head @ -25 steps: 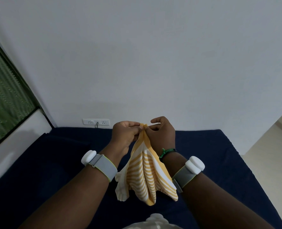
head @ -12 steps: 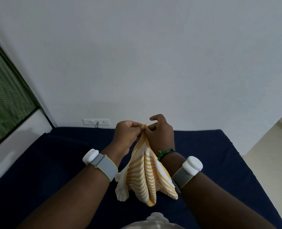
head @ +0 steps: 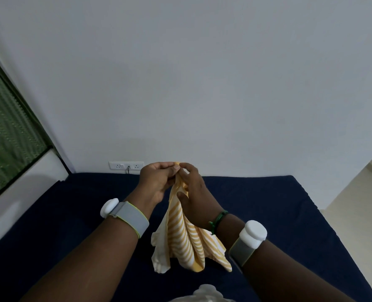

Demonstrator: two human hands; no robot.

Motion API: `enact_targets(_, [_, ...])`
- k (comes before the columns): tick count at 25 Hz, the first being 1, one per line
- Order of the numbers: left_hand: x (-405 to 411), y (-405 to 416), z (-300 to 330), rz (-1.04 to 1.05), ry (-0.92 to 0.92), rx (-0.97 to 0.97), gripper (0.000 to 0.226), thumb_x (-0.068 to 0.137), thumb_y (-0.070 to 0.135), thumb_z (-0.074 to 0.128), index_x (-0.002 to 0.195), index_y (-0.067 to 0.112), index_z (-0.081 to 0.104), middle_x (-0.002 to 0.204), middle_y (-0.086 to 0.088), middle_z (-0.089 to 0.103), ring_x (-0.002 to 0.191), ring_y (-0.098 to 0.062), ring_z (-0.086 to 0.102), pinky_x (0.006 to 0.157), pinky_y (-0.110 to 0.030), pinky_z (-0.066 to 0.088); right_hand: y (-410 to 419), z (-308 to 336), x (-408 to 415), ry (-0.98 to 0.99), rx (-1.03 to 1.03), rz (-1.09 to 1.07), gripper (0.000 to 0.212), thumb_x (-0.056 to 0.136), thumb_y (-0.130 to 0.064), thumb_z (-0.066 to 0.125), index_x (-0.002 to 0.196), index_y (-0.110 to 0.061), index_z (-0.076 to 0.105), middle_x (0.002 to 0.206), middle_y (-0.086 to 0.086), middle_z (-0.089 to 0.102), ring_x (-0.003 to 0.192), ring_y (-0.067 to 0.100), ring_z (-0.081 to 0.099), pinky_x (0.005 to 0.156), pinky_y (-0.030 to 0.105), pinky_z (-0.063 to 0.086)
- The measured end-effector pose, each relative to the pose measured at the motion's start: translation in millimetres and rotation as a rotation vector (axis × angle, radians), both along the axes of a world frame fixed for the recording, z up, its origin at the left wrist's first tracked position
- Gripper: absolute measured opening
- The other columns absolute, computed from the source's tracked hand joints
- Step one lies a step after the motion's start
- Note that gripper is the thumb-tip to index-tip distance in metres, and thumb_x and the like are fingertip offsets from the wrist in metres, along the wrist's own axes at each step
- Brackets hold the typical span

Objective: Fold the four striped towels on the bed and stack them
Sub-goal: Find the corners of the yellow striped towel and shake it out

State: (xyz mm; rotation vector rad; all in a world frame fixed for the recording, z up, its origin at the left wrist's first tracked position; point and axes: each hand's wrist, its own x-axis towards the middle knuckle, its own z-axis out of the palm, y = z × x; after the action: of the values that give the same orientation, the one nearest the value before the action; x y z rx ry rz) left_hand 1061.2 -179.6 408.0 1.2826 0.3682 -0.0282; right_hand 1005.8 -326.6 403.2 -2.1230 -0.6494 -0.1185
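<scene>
The striped towel (head: 184,238) was held up over the bed (head: 71,203), its top edge pinched by the left hand (head: 156,182) and right hand (head: 195,192), seemingly so corners could be found.

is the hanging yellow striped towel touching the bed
Cannot tell. In the head view the yellow striped towel hangs from both hands over the navy bed, but its lowest corners overlap the bedding with no visible gap or contact.

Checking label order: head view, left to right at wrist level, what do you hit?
Window → left wristband → towel → green bracelet → right wristband → bed edge.
</scene>
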Motion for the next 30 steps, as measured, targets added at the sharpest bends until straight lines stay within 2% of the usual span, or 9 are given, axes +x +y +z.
enact_targets(3, [6, 3, -1, -0.008, -0.036, 0.113, 0.016, 0.09, -0.001, 0.073, 0.103, 0.007, 0.075, 0.101, -0.016, 0.078, 0.093, -0.03, 0.076, 0.082, -0.04, 0.063, -9, -10, 16, 0.045, 0.16, -0.046, 0.042, 0.098, -0.017, 0.058, 0.135, -0.034, 0.047, 0.135, -0.026, 0.053, 0.115, 0.0, 0.059, 0.094, 0.023, 0.055])
enact_targets(6, [6, 7, 9, -0.19, -0.121, 0.226, 0.014, 0.093, -0.001, 0.069, 0.103, 0.007, 0.074, 0.105, -0.018, 0.076, 0.095, -0.027, 0.072, 0.088, -0.041, 0.061, -22, -10, 35, 0.025, 0.311, -0.297, 0.013, 0.093, -0.021, 0.065, 0.106, -0.025, 0.066, 0.109, -0.009, 0.068, 0.096, 0.0, 0.064, 0.076, 0.02, 0.053])
enact_targets(9, [9, 16, 27, -0.381, -0.252, 0.338, 0.014, 0.094, -0.004, 0.066, 0.104, 0.003, 0.073, 0.096, -0.016, 0.074, 0.085, -0.022, 0.068, 0.075, -0.031, 0.058, -30, -4, 43, 0.103, 0.337, -0.191, 0.01, 0.093, -0.016, 0.072, 0.102, -0.019, 0.069, 0.105, -0.004, 0.068, 0.096, 0.005, 0.066, 0.076, 0.018, 0.055])
enact_targets(12, [15, 25, 45, -0.48, -0.329, 0.433, 0.017, 0.094, -0.007, 0.063, 0.103, 0.004, 0.073, 0.091, -0.009, 0.075, 0.083, -0.019, 0.068, 0.077, -0.032, 0.058, -31, 0, 46, 0.128, 0.336, -0.099, 0.012, 0.091, -0.017, 0.075, 0.1, -0.019, 0.067, 0.099, -0.003, 0.07, 0.093, 0.011, 0.069, 0.081, 0.026, 0.059])
enact_targets(15, [21, 31, 62, -0.49, -0.398, 0.476, 0.02, 0.094, -0.008, 0.062, 0.1, 0.007, 0.073, 0.089, -0.004, 0.075, 0.083, -0.016, 0.069, 0.079, -0.031, 0.058, -29, 6, 51, 0.144, 0.265, -0.054, 0.019, 0.09, -0.026, 0.077, 0.103, -0.024, 0.064, 0.097, -0.007, 0.068, 0.093, 0.009, 0.067, 0.083, 0.026, 0.058])
enact_targets(19, [30, 34, 83, -0.387, -0.503, 0.434, 0.026, 0.095, -0.011, 0.058, 0.098, 0.01, 0.072, 0.086, -0.001, 0.072, 0.082, -0.013, 0.066, 0.078, -0.027, 0.057, -27, 5, 56, 0.119, 0.204, -0.052, 0.019, 0.089, -0.027, 0.077, 0.095, -0.019, 0.062, 0.082, -0.014, 0.063, 0.076, 0.003, 0.059, 0.075, 0.027, 0.054])
enact_targets(23, [40, 40, 104, -0.218, -0.582, 0.317, 0.026, 0.098, -0.009, 0.054, 0.101, 0.011, 0.07, 0.089, -0.002, 0.07, 0.082, -0.013, 0.065, 0.076, -0.026, 0.056, -28, -12, 57, 0.12, 0.054, -0.052, 0.015, 0.088, -0.024, 0.074, 0.094, -0.018, 0.062, 0.09, -0.002, 0.068, 0.084, 0.019, 0.064, 0.082, 0.039, 0.055])
enact_targets(26, [43, 43, 113, -0.151, -0.597, 0.262, 0.025, 0.1, -0.006, 0.054, 0.101, 0.012, 0.07, 0.091, -0.003, 0.07, 0.085, -0.015, 0.064, 0.078, -0.028, 0.057, -26, -35, 58, 0.12, -0.185, -0.123, 0.017, 0.09, -0.034, 0.065, 0.101, -0.021, 0.062, 0.099, -0.001, 0.07, 0.092, 0.025, 0.064, 0.085, 0.043, 0.054])
enact_targets(30, [45, 45, 111, -0.122, -0.579, 0.256, 0.023, 0.1, -0.005, 0.054, 0.102, 0.012, 0.07, 0.092, -0.003, 0.07, 0.088, -0.018, 0.065, 0.083, -0.033, 0.057, -33, -67, 61, 0.118, -0.494, -0.158, 0.02, 0.099, -0.034, 0.05, 0.115, -0.024, 0.057, 0.11, 0.002, 0.071, 0.112, 0.034, 0.06, 0.113, 0.046, 0.03])
